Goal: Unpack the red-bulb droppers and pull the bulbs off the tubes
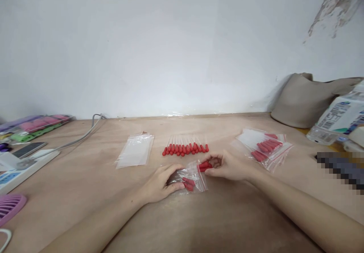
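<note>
My left hand (163, 184) grips a clear zip-lock bag (202, 184) by its left part, thumb in front. Inside that bag lie a few red-bulbed droppers (189, 184). At the bag's right-hand opening, my right hand (223, 165) pinches more red-bulbed droppers (204, 166), their thin ends pointing into the bag. Just beyond both hands, a row of glass droppers with red bulbs (184, 149) lies with the bulbs toward me. A stack of flat, unfilled zip-lock bags (135, 150) is to the left. Filled bags of droppers (265, 148) are piled at the right.
On the left are a power strip (34, 167) with a grey cable (82, 137), a phone (30, 150), packs of coloured items (42, 126) and a purple slotted object (11, 207). At right stand a beige bag-like object (301, 101) and a labelled plastic package (335, 118). A white wall (176, 48) bounds the back.
</note>
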The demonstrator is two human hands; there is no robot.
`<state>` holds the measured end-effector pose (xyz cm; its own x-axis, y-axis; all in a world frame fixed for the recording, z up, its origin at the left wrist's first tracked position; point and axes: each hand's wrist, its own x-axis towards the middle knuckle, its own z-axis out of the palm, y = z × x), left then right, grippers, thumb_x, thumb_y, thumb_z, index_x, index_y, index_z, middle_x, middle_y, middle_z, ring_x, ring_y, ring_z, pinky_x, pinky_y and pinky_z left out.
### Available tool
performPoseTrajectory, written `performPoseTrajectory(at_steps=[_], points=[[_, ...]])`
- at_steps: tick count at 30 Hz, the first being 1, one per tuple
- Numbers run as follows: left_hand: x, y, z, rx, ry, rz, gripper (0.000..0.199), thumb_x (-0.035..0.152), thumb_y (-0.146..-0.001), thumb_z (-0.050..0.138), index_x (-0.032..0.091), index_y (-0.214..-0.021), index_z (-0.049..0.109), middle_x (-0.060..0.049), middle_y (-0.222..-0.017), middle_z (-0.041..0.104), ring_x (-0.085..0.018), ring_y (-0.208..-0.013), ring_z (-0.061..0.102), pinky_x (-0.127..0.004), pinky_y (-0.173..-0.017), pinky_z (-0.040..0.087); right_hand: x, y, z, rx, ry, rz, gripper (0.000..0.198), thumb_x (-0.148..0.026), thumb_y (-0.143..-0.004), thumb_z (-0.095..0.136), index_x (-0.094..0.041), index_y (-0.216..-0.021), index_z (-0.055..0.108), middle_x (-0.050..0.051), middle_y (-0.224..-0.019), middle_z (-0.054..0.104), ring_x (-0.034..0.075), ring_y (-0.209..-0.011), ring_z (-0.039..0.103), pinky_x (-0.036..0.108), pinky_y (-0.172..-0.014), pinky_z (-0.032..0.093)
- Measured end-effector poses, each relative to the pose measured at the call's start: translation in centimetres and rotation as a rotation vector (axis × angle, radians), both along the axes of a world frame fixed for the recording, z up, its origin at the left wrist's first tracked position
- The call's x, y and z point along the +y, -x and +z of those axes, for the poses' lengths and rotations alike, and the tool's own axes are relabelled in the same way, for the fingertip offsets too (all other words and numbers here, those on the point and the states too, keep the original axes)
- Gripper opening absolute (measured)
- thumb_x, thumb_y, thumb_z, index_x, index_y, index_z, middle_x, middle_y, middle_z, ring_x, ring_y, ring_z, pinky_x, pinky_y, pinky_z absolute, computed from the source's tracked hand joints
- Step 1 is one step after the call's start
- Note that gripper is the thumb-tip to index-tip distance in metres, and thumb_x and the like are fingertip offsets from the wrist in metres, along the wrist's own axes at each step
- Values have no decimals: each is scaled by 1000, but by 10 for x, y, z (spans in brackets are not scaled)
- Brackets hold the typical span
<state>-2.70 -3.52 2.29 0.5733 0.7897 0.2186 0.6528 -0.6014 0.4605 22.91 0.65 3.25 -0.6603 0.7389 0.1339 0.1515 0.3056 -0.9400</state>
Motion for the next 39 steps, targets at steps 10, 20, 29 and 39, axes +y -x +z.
performPoseTrajectory(at_steps=[10, 20, 29, 39], points=[[1, 1, -2, -3, 1, 4, 43, 44, -82, 51, 23, -120, 45, -7, -111, 58, -21, -96, 55, -34, -83, 44, 28, -59, 41, 126, -3, -321, 29, -33, -66, 71, -18, -88, 61, 5, -87, 69, 19, -83, 64, 37, -81, 49], [1, 0, -2, -8, 7, -10, 42, 44, -83, 49, 23, -120, 45, -7, -113, 57, -21, -98, 54, -34, -84, 43, 58, -20, -2, -59, -972, -568, 16, -21, -82, 50, -19, -91, 62, 9, -95, 63, 19, -88, 60, 38, -81, 50], [2, 0, -2, -11, -2, -20, 42, 43, -83, 50, 23, -119, 45, -7, -113, 57, -21, -100, 54, -34, -86, 43, 64, 5, -33, -350, -1306, -428, 25, -14, -87, 40, -15, -97, 63, 14, -101, 62, 20, -91, 58, 35, -77, 51], [1, 0, -1, -10, -16, -19, 42, 43, -83, 50, 23, -119, 45, -6, -111, 58, -20, -96, 55, -33, -83, 44, 59, 1, -37, -352, -1308, -393, 29, -7, -84, 41, -13, -106, 59, 14, -103, 63, 21, -91, 60, 34, -78, 52]])
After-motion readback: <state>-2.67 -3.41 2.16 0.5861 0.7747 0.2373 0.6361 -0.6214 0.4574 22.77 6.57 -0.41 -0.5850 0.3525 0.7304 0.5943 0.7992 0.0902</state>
